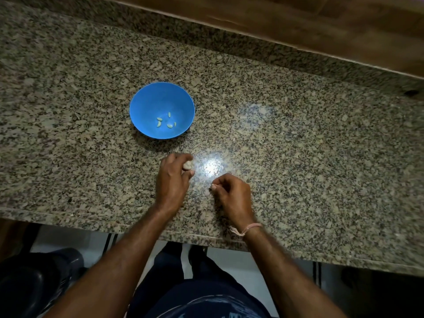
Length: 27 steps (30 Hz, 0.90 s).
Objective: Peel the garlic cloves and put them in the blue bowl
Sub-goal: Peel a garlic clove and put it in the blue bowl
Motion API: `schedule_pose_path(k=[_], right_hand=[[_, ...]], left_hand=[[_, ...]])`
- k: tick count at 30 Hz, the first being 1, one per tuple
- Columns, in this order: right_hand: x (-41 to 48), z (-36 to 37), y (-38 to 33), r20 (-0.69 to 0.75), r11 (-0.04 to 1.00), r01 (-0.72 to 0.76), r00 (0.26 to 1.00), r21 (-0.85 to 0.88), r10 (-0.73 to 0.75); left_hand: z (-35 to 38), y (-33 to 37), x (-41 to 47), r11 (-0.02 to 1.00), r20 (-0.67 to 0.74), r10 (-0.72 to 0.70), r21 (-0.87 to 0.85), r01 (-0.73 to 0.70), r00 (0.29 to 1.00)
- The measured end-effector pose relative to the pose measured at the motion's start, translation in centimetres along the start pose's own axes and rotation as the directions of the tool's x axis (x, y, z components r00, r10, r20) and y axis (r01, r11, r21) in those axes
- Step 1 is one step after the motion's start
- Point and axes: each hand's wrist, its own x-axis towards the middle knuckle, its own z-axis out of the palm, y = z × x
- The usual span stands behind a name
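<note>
Now | left hand (173, 180) curled round garlic (187, 165) | right hand (231, 195) pinches a bit (209, 191) | strip skin fully; bowl (149, 99) at 11 o'clock

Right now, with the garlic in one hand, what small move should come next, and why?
Probably the right hand moves across to pull a clove from the garlic that the left hand grips. The blue bowl holds only a few peeled cloves, and the right hand's curled fingers show nothing clearly.
</note>
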Motion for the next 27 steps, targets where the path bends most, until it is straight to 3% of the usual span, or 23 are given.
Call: schedule_pose_path(k=[3, 6, 11, 18, 20, 22, 24, 27], right_hand=[[-0.3, 0.9, 0.4, -0.008, 0.954, 0.139, 0.989, -0.264, -0.146], [-0.5, 1.3, 0.8, -0.013, 0.882, 0.241, 0.963, -0.405, -0.27], [-0.2, 1.7, 1.0, -0.042, 0.828, 0.282, 0.938, -0.485, -0.344], [0.1, 2.0, 0.9, 0.003, 0.776, 0.309, 0.93, -0.55, -0.368], [0.3, 1.6, 0.8, 0.007, 0.865, 0.25, 0.962, -0.436, -0.274], [0.6, 0.7, 0.3, 0.026, 0.986, 0.102, 0.995, -0.13, -0.099], [0.7, 0.1, -0.3, 0.049, 0.991, 0.0, 0.999, 0.134, -0.007], [0.2, 0.1, -0.9, 0.077, 0.948, -0.09, 0.995, 0.305, 0.07]], left_hand=[[0.3, -0.4, -1.6, 0.993, -0.055, 0.033, 0.116, -0.026, 0.998], [0.8, -0.3, -3.8, 0.99, -0.09, 0.032, 0.141, -0.019, 0.995], [1.4, -1.0, -4.6, 0.992, 0.011, 0.009, 0.128, -0.011, 1.0], [1.5, -1.2, -4.6, 0.984, 0.033, 0.02, 0.177, -0.025, 0.999], [1.3, -0.9, -4.5, 0.988, 0.044, 0.007, 0.155, -0.013, 0.999], [1.0, -0.2, -4.2, 0.998, 0.094, -0.066, 0.015, 0.065, 0.993], [0.7, 0.7, -3.9, 0.955, 0.176, -0.174, -0.21, 0.21, 0.969], [0.3, 1.6, -3.8, 0.883, 0.204, -0.23, -0.368, 0.292, 0.952]])
